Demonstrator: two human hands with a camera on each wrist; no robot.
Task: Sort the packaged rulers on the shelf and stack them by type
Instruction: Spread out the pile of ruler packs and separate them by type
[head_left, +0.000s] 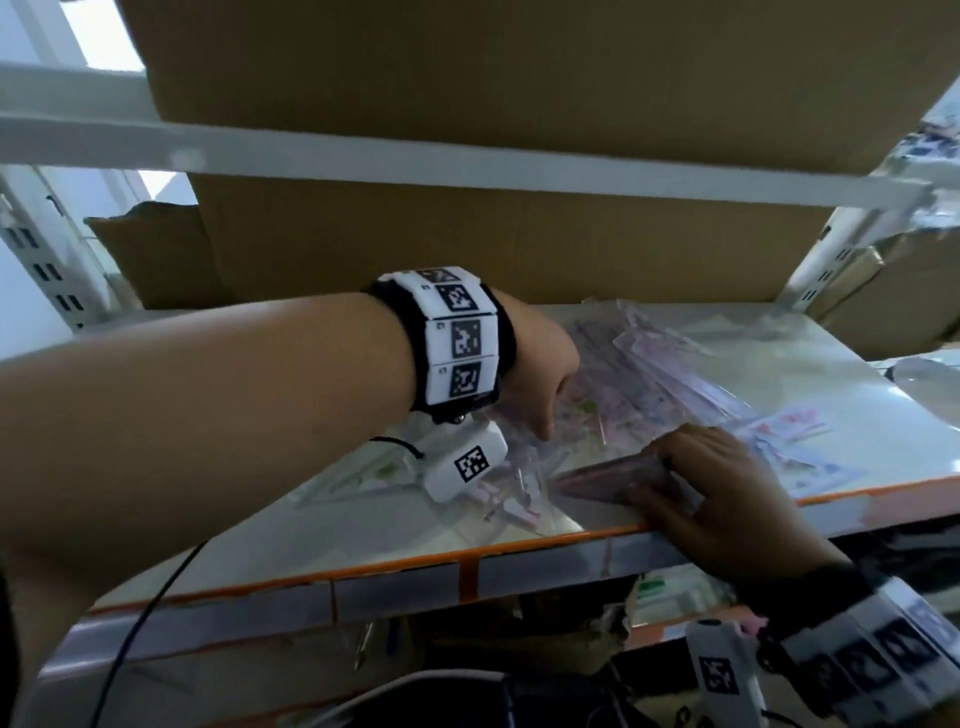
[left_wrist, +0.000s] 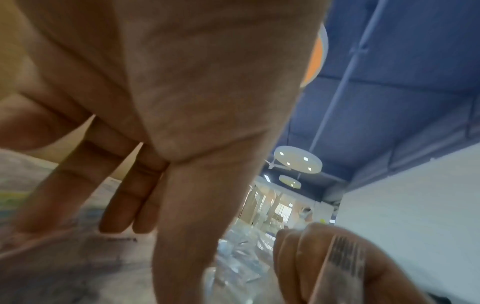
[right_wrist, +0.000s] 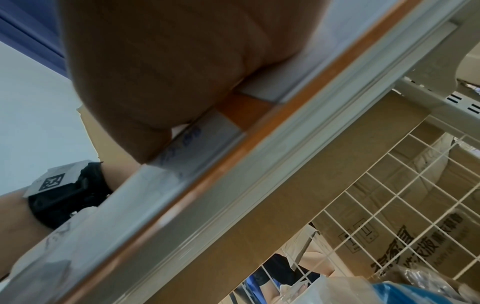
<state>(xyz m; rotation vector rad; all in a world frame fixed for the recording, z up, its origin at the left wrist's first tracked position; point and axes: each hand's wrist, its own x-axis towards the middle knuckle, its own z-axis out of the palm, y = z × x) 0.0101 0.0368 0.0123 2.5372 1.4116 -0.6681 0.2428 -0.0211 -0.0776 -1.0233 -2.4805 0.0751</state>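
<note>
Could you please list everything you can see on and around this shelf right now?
loose packaged rulers: a scattered pile, count unclear, clear wrap with pinkish print, middle of the shelf.
stack of packaged rulers: one bundle, pinkish, near the front edge.
packaged triangles: clear, count unclear, front left of the pile.
shelf: one, glossy pale top with an orange front edge.
cardboard boxes: several, brown, behind the pile and on the shelf above.
wire grid: one, white, below the shelf.
left hand: fingers straight, pointing down into the pile.
right hand: grips the stack at the shelf edge.
</note>
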